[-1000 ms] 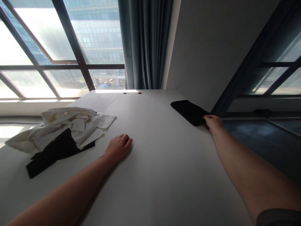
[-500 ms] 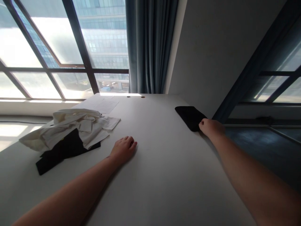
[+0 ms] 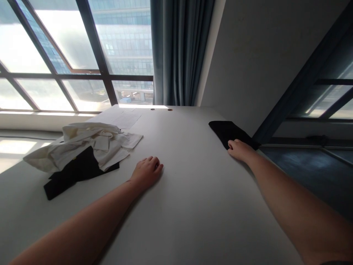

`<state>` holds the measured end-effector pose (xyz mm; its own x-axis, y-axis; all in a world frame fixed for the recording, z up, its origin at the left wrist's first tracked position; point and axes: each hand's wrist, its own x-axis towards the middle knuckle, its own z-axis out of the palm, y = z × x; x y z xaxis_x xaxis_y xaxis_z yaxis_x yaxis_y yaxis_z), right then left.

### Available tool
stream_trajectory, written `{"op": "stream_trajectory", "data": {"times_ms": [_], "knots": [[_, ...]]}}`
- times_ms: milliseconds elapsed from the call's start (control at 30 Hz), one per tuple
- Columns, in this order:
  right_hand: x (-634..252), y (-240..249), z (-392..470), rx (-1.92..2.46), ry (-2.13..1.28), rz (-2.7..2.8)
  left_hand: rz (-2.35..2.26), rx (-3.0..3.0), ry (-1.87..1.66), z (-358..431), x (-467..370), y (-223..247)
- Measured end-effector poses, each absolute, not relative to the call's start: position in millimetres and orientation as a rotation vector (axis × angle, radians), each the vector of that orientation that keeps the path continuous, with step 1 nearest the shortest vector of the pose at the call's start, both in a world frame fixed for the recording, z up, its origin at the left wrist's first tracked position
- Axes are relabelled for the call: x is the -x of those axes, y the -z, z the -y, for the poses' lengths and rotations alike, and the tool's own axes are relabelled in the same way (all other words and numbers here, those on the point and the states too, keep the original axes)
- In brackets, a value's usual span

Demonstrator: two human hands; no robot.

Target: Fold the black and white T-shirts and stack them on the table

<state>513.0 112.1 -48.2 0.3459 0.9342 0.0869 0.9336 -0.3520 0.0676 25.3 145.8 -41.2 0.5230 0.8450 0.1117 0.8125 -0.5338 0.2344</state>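
On the white table (image 3: pixel 182 206), my left hand (image 3: pixel 147 171) rests near the middle with its fingers curled and nothing visible in them. My right hand (image 3: pixel 239 150) is at the table's right side, its fingers closed at the near left edge of a flat black cloth (image 3: pixel 228 130). Part of this cloth lies behind the hand. Left of my left hand is a crumpled white cloth (image 3: pixel 104 141), lying partly over another black cloth (image 3: pixel 79 167).
Thin white sheets (image 3: pixel 124 118) lie behind the white cloth. Two small round holes are near the table's far edge. Beyond it stand a blue curtain (image 3: pixel 179 55), windows and a grey wall. The floor shows past the right edge.
My right hand has shifted left along the near edge of the black cloth, and more of that cloth now spreads to the right behind the hand. The view has tilted slightly; my left hand stays on the table.
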Motion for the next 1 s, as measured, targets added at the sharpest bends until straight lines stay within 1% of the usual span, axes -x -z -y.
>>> {"op": "stream_trajectory", "data": {"times_ms": [333, 567, 667, 833, 867, 1000], "knots": [[-532.5, 67.3, -129.7, -2.774, -0.481, -1.82, -1.429, -2.6, -0.317, -142.8, -26.3, 39.7], [-539.0, 70.6, -130.9, -2.848, -0.478, -1.833, -1.426, -2.612, -0.325, -143.3, -25.4, 41.7], [-539.2, 69.1, -125.9, -2.824, -0.477, -1.89, -1.418, -2.621, -0.334, -143.0, -23.9, 42.7], [-532.0, 69.7, -119.9, -2.674, -0.704, -2.051, -1.393, -2.639, -0.341, -140.1, -21.7, 41.1], [-529.7, 71.4, -120.6, -2.637, -0.661, -2.084, -1.393, -2.644, -0.339, -139.3, -21.4, 40.4], [-523.0, 82.1, -124.4, -2.617, -0.239, -1.984, -1.379, -2.655, -0.343, -137.4, -19.7, 38.3]]}}
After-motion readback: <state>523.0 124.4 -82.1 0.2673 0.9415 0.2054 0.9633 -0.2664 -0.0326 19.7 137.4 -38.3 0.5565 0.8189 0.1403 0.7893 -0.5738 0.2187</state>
